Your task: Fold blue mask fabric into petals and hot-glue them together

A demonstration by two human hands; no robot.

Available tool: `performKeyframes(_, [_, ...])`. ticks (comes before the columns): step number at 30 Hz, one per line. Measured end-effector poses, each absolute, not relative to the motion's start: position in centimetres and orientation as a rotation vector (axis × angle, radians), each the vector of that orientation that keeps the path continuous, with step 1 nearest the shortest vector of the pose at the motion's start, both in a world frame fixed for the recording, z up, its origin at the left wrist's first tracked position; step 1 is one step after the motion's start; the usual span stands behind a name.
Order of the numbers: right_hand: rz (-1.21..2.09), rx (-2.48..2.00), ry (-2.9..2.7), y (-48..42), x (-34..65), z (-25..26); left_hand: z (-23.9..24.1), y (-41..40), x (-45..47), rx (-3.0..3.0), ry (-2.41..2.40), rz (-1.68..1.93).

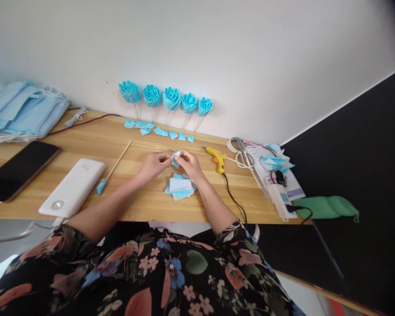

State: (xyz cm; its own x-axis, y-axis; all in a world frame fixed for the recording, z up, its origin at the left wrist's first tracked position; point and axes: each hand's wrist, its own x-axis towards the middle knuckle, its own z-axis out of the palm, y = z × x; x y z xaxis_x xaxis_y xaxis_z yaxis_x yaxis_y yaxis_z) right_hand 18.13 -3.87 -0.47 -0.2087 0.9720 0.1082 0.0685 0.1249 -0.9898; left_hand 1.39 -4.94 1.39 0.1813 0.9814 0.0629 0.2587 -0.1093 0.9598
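Observation:
Over the middle of the wooden table, my left hand (pixel 156 164) and my right hand (pixel 189 164) meet, both closed on one small piece of light blue fabric (pixel 175 163). Just below them lies a stack of blue and white fabric pieces (pixel 180 186). Beyond my hands, a row of small folded blue pieces (pixel 173 135) runs along the back of the table. Several blue fabric roses on sticks (pixel 171 98) lean against the wall behind. Left of my left hand rests a stick with a blue wrapped tip (pixel 101 186).
To the right are a yellow glue gun (pixel 219 159) with a black cord, scissors (pixel 242 153), papers with blue scraps (pixel 276 163) and a power strip (pixel 282 199). At left sit a white power bank (pixel 74 186), a black phone (pixel 19 171) and a pile of face masks (pixel 23 109).

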Motion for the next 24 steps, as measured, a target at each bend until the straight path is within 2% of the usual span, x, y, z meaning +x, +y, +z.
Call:
performKeyframes(10, [1.177, -1.064, -1.407, -3.4, 18.4, -0.4, 1.4, -4.3, 1.0, 1.368, 1.219, 1.026])
performKeyframes(15, [0.814, -1.188, -1.44, -3.2, 20.4, 2.5, 1.2, -3.9, 0.6, 1.257, 1.234, 1.086])
performKeyframes(19, [0.356, -1.467, -1.621, -4.0, 24.6, 6.1, 1.2, -3.7, 0.2, 1.193, 1.203, 1.132])
performKeyframes(24, [0.175, -2.017, -1.634, -6.6, 30.0, 5.7, 1.1, -3.9, 0.3, 1.146, 1.11, 1.164])
